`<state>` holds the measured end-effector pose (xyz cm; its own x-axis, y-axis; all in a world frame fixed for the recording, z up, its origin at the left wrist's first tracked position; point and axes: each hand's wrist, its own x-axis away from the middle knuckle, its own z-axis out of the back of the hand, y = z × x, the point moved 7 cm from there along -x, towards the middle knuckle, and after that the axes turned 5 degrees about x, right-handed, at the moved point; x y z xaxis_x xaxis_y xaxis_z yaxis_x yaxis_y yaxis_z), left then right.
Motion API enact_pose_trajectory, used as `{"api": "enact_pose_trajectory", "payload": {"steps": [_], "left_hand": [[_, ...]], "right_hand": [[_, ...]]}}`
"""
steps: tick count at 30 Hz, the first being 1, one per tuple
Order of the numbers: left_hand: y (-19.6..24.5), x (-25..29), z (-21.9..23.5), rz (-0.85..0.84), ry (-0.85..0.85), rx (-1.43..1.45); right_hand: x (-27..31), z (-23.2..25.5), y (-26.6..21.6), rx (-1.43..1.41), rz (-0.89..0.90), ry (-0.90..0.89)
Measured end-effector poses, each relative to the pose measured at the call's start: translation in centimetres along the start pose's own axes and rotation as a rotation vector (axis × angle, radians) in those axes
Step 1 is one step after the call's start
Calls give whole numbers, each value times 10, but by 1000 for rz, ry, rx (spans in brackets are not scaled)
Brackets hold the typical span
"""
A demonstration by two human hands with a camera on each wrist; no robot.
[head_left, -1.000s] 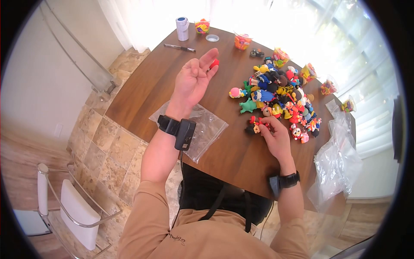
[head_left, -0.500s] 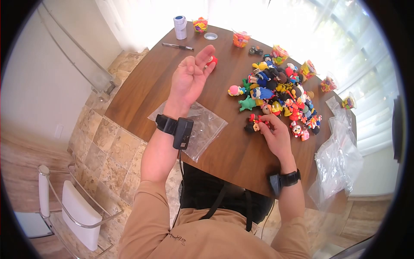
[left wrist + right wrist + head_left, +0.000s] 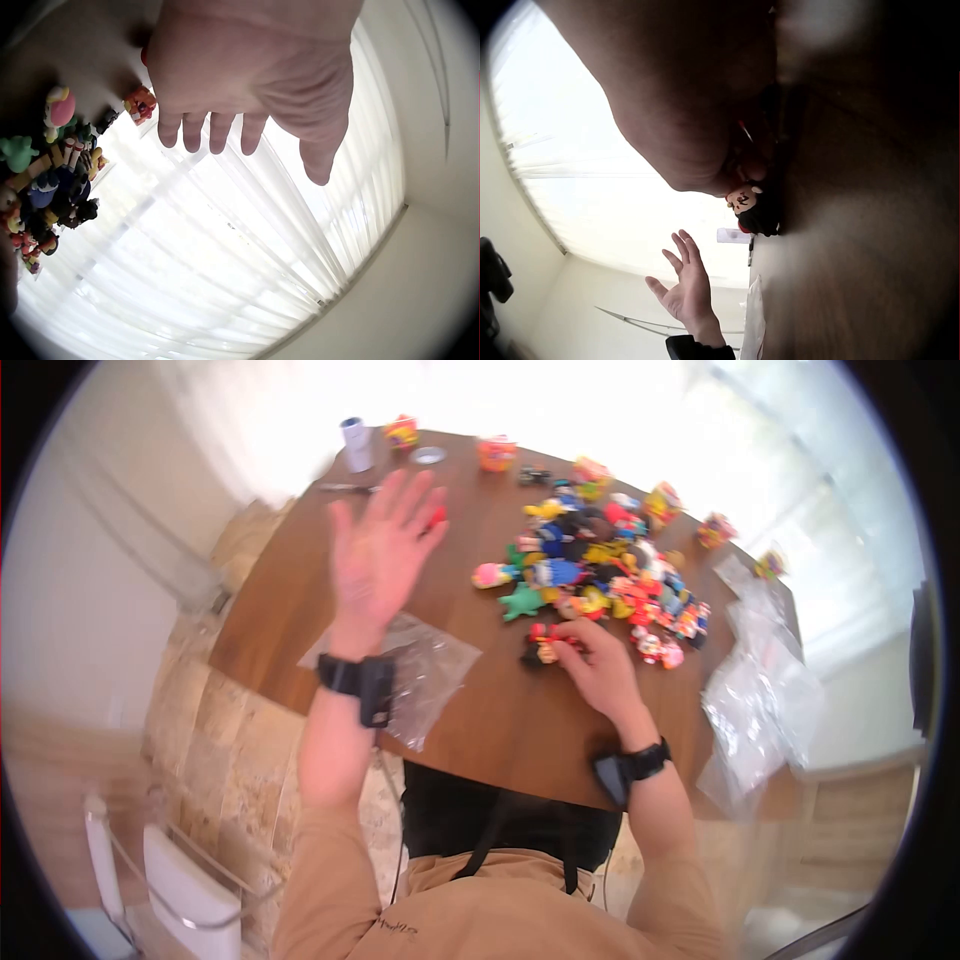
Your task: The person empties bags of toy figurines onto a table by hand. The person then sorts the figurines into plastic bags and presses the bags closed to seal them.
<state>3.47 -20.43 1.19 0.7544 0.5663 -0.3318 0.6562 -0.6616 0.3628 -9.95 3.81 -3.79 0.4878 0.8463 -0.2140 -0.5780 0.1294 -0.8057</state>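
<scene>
My left hand [image 3: 378, 560] is raised over the table with the palm turned up and its fingers straight and spread, holding nothing. A small red object [image 3: 437, 516] shows partly behind its fingers. At the near side of a heap of small toy figurines [image 3: 560, 572], my right hand [image 3: 602, 670] pinches a figurine [image 3: 542, 651] with black hair and red clothing between thumb and fingers. The right wrist view shows that figurine's face and dark hair [image 3: 744, 201] sticking out from the fingers, low over the tabletop; its body is mostly hidden.
A clear plastic bag [image 3: 430, 670] lies near the left forearm, and more crumpled bags [image 3: 755, 700] lie at the right edge. Cups of colourful pieces [image 3: 496, 454] line the far edge. A white cylinder [image 3: 356, 446], a round lid [image 3: 428, 455] and a pen [image 3: 345, 487] sit far left.
My left hand has opened from folded fingers to a spread palm. The right hand keeps its pinch on the figurine. The head view has shifted, moving the scene leftward and blurring it.
</scene>
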Motion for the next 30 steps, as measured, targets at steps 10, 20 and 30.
{"api": "enact_pose_trajectory", "payload": {"steps": [10,20,30], "left_hand": [[0,-1,-2,-6,63,-45],[0,2,-7,-36,110,-74],[3,2,-7,-51,135,-34]], "right_hand": [[2,4,-7,87,-20,-35],[3,5,-10,92,28,-39],[2,5,-10,100,12,-46]]}}
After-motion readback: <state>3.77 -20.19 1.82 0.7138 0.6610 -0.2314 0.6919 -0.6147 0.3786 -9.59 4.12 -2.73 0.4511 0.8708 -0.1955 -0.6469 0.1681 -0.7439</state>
